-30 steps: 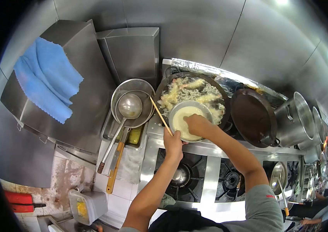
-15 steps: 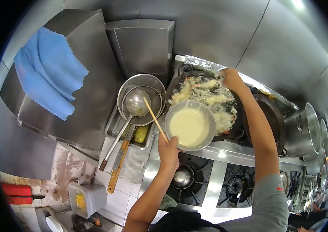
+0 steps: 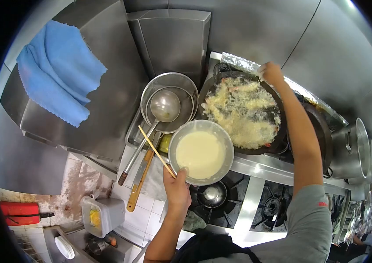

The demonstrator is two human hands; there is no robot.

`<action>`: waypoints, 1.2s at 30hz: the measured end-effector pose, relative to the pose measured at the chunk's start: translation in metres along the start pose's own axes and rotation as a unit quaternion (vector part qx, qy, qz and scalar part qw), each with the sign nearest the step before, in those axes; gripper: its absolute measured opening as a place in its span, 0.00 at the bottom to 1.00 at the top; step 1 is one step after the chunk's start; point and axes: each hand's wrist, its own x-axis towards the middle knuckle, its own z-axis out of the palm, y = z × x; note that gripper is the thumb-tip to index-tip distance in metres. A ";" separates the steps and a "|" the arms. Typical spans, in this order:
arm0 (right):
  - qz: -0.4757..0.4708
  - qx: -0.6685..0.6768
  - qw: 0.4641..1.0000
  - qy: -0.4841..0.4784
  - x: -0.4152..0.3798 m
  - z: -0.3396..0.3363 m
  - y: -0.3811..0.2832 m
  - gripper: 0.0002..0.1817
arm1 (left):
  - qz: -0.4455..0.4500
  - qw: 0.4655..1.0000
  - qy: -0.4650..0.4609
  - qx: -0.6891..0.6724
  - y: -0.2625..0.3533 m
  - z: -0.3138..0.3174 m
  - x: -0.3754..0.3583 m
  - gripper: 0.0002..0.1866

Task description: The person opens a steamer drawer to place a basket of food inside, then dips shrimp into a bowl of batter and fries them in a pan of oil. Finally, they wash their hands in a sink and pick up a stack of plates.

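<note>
My left hand (image 3: 177,193) grips the near rim of a bowl (image 3: 173,153) of pale, runny batter (image 3: 200,154). The same hand holds a wooden chopstick (image 3: 155,149), which points up and left. Behind the bowl, pale battered pieces with reddish ends and loose crisp bits fry in a wok (image 3: 278,142). My right hand (image 3: 272,73) is closed above the wok's far right rim. Its fingertips face the wok, and whatever they pinch is too small to make out.
A ladle (image 3: 165,106) rests over a metal pot and strainer (image 3: 181,81) to the left. A wooden-handled tool (image 3: 138,188) lies beside it. Burners (image 3: 214,195) sit in front of the wok, and a tall pot (image 3: 350,149) stands right. A blue cloth (image 3: 61,72) drapes over a steel cover.
The bowl and chopstick have moved left and nearer to me, uncovering more of the wok. My right hand has drawn back toward the wok's far rim. The view has shifted slightly.
</note>
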 end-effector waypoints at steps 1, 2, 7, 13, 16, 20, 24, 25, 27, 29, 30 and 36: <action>0.025 0.045 0.999 -0.005 -0.004 -0.034 -0.008 0.10 | -0.006 1.000 0.005 -0.003 0.003 -0.002 -0.003 0.16; 0.049 0.089 0.995 -0.009 -0.008 -0.052 -0.013 0.10 | -0.013 1.000 0.009 -0.006 0.005 -0.003 -0.006 0.16; 0.092 0.106 0.989 -0.041 -0.048 -0.037 0.006 0.13 | -0.007 1.000 0.022 -0.004 0.006 -0.013 -0.017 0.14; 0.029 0.055 0.998 -0.015 -0.105 -0.048 -0.038 0.11 | -0.025 0.999 0.016 0.016 0.007 -0.034 -0.039 0.17; -0.007 -0.217 0.941 -0.261 -0.126 -0.050 -0.014 0.10 | -0.014 1.000 0.023 0.003 0.013 -0.041 -0.046 0.17; 0.017 -0.026 0.993 -0.112 -0.122 -0.062 -0.046 0.09 | 0.008 1.000 0.024 0.006 0.011 -0.051 -0.048 0.18; 0.043 0.032 0.998 0.032 -0.065 -0.176 -0.096 0.10 | 0.002 0.999 0.039 0.000 0.025 -0.057 -0.061 0.18; -0.003 0.064 0.994 0.087 -0.058 -0.201 -0.105 0.10 | 0.002 0.999 0.045 0.002 0.029 -0.059 -0.065 0.17; 0.037 0.113 0.985 0.124 -0.046 -0.221 -0.117 0.10 | 0.009 0.999 0.054 0.003 0.036 -0.064 -0.071 0.17; 0.080 0.160 0.971 0.160 -0.042 -0.217 -0.130 0.09 | 0.009 0.998 0.059 -0.006 0.040 -0.069 -0.078 0.16; 0.070 0.144 0.961 0.225 -0.046 -0.196 -0.137 0.09 | 0.011 0.998 0.062 -0.007 0.041 -0.074 -0.082 0.16; 0.103 0.162 0.978 0.076 -0.076 0.052 -0.130 0.08 | 0.025 0.997 0.068 -0.004 0.032 -0.107 -0.095 0.17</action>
